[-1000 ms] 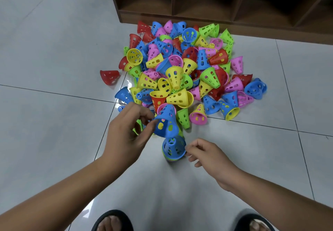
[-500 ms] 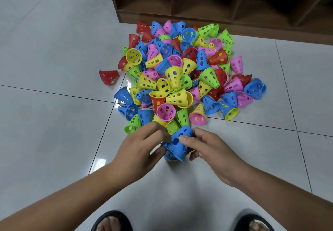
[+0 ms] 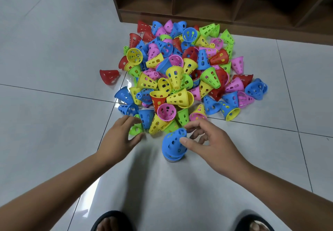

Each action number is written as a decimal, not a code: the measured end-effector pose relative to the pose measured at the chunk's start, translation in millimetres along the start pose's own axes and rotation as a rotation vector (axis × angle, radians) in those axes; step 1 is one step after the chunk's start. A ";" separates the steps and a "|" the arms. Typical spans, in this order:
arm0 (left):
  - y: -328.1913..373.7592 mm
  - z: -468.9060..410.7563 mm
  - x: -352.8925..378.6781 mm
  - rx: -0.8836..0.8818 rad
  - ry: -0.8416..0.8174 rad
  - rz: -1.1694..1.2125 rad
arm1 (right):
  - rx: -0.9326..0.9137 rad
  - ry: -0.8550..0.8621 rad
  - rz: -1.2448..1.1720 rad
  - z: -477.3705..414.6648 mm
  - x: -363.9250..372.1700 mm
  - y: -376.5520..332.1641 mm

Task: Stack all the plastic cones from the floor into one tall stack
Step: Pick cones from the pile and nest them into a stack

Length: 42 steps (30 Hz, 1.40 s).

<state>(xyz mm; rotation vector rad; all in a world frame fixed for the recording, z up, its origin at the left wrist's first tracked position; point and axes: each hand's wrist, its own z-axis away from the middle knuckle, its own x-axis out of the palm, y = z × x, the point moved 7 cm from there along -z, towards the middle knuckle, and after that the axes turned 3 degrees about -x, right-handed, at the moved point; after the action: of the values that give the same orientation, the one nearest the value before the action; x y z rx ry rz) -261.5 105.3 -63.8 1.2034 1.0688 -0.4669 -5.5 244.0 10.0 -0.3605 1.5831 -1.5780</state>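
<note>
Stack (image 3: 173, 146) stands on the floor (image 3: 54, 50) just in front of me, near side of the pile (image 3: 180, 79), blue cone on top, tip up. Right grip (image 3: 209, 146) is on it, thumb against the side and forefinger at the tip. It's a light pinch as far as I can tell. Left grip (image 3: 122, 138) has fingers apart and holds nothing, spread over a green cone (image 3: 134, 130) at the pile's near edge, left of the stack. My fingers partly hide that cone, so its axis is unclear. Left grip is nearer, so I judge it takes the green one next, carries it right and turns it tip-up over the stack while the right steadies.
</note>
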 end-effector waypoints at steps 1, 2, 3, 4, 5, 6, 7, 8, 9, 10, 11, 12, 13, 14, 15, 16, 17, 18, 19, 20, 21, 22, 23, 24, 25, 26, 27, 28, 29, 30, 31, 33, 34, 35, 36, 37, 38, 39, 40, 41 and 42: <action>-10.6 -1.6 5.2 -0.034 -0.012 -0.035 | 0.002 0.008 0.017 -1.5 -1.0 4.4; -19.6 -2.9 10.1 -0.061 -0.025 -0.070 | 0.005 0.024 0.026 -4.5 -2.6 10.2; -27.3 -3.8 14.7 -0.080 -0.038 -0.105 | 0.007 0.045 0.045 -9.4 -4.9 18.5; -33.4 -4.3 18.8 -0.092 -0.052 -0.138 | 0.012 0.070 0.077 -15.6 -8.1 28.8; -38.3 -4.9 22.1 -0.102 -0.066 -0.166 | 0.016 0.094 0.131 -22.7 -12.1 41.5; -42.3 -5.4 24.3 -0.118 -0.083 -0.181 | 0.016 0.107 0.195 -29.9 -16.5 53.9; -46.3 -5.5 26.2 -0.140 -0.103 -0.180 | 0.017 0.105 0.268 -37.1 -20.9 65.6; -49.2 -5.0 27.7 -0.164 -0.121 -0.169 | 0.019 0.095 0.347 -43.9 -25.1 76.7; -51.4 -4.5 29.0 -0.183 -0.134 -0.154 | 0.024 0.083 0.433 -50.6 -29.6 87.7; -53.0 -3.8 29.6 -0.201 -0.140 -0.140 | 0.032 0.070 0.508 -56.6 -33.9 97.0; -54.5 -3.1 30.4 -0.218 -0.143 -0.129 | 0.050 0.055 0.558 -61.6 -37.5 104.5; -55.3 -2.2 31.0 -0.237 -0.148 -0.121 | 0.073 0.035 0.583 -65.8 -39.8 110.2; -55.1 -1.0 31.8 -0.251 -0.154 -0.115 | 0.097 0.013 0.598 -69.1 -41.0 115.0; -54.7 0.4 32.7 -0.263 -0.161 -0.112 | 0.110 -0.005 0.609 -71.3 -41.3 118.7; -53.9 1.9 33.9 -0.271 -0.169 -0.108 | 0.115 -0.015 0.612 -73.0 -41.0 121.2; -52.4 3.3 34.8 -0.279 -0.178 -0.105 | 0.109 -0.016 0.605 -73.8 -40.5 122.3; -50.9 4.6 36.1 -0.285 -0.187 -0.102 | 0.094 -0.008 0.594 -74.2 -39.9 122.1; -49.0 6.0 37.1 -0.293 -0.195 -0.099 | 0.076 0.008 0.587 -73.7 -39.1 120.5; -47.7 7.0 38.1 -0.307 -0.204 -0.090 | 0.066 0.026 0.578 -72.6 -38.0 119.5; -46.9 8.0 39.3 -0.328 -0.217 -0.075 | 0.064 0.042 0.569 -70.4 -36.5 119.0; -46.7 9.0 41.1 -0.351 -0.237 -0.056 | 0.074 0.054 0.562 -67.2 -35.1 119.7; -46.4 10.6 43.4 -0.371 -0.266 -0.044 | 0.092 0.057 0.562 -63.8 -33.5 121.5; -45.9 12.5 45.7 -0.386 -0.297 -0.044 | 0.114 0.049 0.573 -60.2 -31.6 124.6; -45.7 14.5 47.6 -0.398 -0.327 -0.053 | 0.141 0.032 0.592 -56.7 -29.2 128.9; -45.6 16.5 48.8 -0.409 -0.350 -0.061 | 0.170 0.015 0.606 -53.2 -27.1 133.8; -45.5 18.2 49.4 -0.419 -0.365 -0.065 | 0.194 0.005 0.602 -49.8 -25.4 138.4; -45.3 19.6 49.9 -0.425 -0.372 -0.064 | 0.215 0.001 0.582 -47.3 -24.1 142.2; -44.5 20.6 50.1 -0.427 -0.376 -0.062 | 0.226 0.001 0.556 -45.0 -23.1 144.5; -43.4 21.1 50.0 -0.423 -0.375 -0.060 | 0.230 0.001 0.536 -43.4 -22.0 146.3; -42.3 21.2 49.9 -0.417 -0.372 -0.056 | 0.220 -0.005 0.530 -42.3 -20.6 146.6; -40.8 21.1 49.6 -0.407 -0.366 -0.050 | 0.199 -0.025 0.548 -42.1 -18.7 145.9; -36.7 20.2 46.9 -0.387 -0.340 -0.032 | 0.145 -0.091 0.618 -43.3 -13.4 146.4; -33.6 19.1 43.7 -0.375 -0.316 -0.014 | 0.120 -0.121 0.637 -44.2 -10.2 146.2; -29.0 17.4 39.4 -0.360 -0.282 0.016 | 0.098 -0.143 0.640 -44.9 -7.4 146.7; -23.1 15.4 34.0 -0.341 -0.237 0.055 | 0.079 -0.156 0.636 -45.6 -5.3 148.1; -16.2 13.3 27.7 -0.320 -0.189 0.098 | 0.069 -0.163 0.633 -45.6 -3.8 149.4; -8.5 11.5 21.0 -0.298 -0.142 0.136 | 0.063 -0.160 0.634 -45.7 -3.6 149.9; -0.5 9.6 14.2 -0.277 -0.100 0.169 | 0.058 -0.148 0.637 -46.1 -4.4 150.4; 8.0 8.0 7.6 -0.257 -0.068 0.200 | 0.052 -0.133 0.638 -46.0 -5.9 150.6; 17.0 6.7 1.0 -0.236 -0.043 0.233 | 0.047 -0.118 0.636 -45.4 -7.6 150.1; 26.4 5.4 -5.5 -0.213 -0.025 0.270 | 0.045 -0.102 0.633 -44.3 -9.9 149.4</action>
<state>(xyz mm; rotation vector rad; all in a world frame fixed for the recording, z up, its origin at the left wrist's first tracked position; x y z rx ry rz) -241.2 108.2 -45.5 1.1281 0.8935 -0.1544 21.3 305.3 -131.1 0.0863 1.3949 -1.0816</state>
